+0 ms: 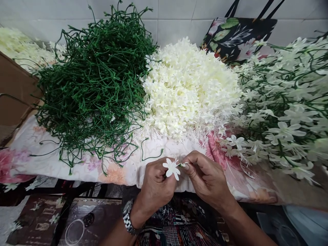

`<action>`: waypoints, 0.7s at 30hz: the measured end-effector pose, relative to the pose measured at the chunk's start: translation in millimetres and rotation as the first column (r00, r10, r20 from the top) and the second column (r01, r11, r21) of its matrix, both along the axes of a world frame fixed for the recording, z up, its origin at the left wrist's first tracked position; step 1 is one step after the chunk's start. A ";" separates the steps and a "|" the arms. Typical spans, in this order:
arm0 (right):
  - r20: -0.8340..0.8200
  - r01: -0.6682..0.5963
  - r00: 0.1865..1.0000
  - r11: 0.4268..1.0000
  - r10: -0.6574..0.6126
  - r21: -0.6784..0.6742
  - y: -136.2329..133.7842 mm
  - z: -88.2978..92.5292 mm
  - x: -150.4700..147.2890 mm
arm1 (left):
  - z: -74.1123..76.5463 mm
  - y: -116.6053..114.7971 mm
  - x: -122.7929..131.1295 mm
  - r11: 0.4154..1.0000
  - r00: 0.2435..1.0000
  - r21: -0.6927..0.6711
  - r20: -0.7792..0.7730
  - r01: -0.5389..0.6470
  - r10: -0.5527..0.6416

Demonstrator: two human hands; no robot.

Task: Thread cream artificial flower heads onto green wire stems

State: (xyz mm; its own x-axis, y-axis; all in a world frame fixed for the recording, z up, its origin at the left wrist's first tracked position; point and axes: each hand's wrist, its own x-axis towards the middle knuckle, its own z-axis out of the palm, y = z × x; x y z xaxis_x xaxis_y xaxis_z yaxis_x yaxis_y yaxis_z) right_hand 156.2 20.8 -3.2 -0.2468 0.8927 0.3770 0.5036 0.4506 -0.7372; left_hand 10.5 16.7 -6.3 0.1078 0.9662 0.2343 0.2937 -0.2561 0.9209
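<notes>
In front of my body, my left hand point(159, 179) is closed around a white artificial flower point(172, 168), whose petals face up between thumb and forefinger. Close beside it, my right hand point(206, 177) pinches a green plastic stem point(181, 165) with a small white part at its tip. My fingers hide most of the stem. A large heap of green plastic stems point(97, 75) lies on the left of the cloth. Next to it is a heap of loose white flower heads point(189, 89). A few loose stems lie on the cloth near my left hand.
A floral cloth point(151, 172) covers the work surface. Flowers on stems point(287, 130) are piled at the right. A cardboard box point(17, 92) stands at the left edge, and a black floral bag point(241, 37) leans against the tiled wall. Below the left edge lies a clear round lid point(74, 232).
</notes>
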 end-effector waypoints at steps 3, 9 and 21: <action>-0.012 0.002 1.000 1.000 -0.002 -0.005 -0.9 0.1 -0.5 | 1.9 1.3 1.3 1.000 1.000 -0.018 0.002 0.005 -0.005; -0.018 0.020 1.000 1.000 -0.020 -0.001 0.4 -1.1 -2.0 | 3.8 1.7 2.0 0.999 0.999 -0.045 0.048 0.004 -0.002; -0.031 0.005 1.000 0.992 -0.001 0.123 -2.3 15.3 2.1 | 6.7 1.9 -3.9 0.943 0.935 -0.331 0.327 -0.024 0.139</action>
State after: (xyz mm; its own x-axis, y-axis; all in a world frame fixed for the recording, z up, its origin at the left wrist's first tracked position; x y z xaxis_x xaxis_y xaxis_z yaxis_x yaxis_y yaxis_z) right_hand 158.3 18.6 12.1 -0.2305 0.8400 0.4911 0.4831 0.5369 -0.6916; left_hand 6.6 18.6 0.4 -0.0055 0.9970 -0.0776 -0.0458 0.0773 0.9960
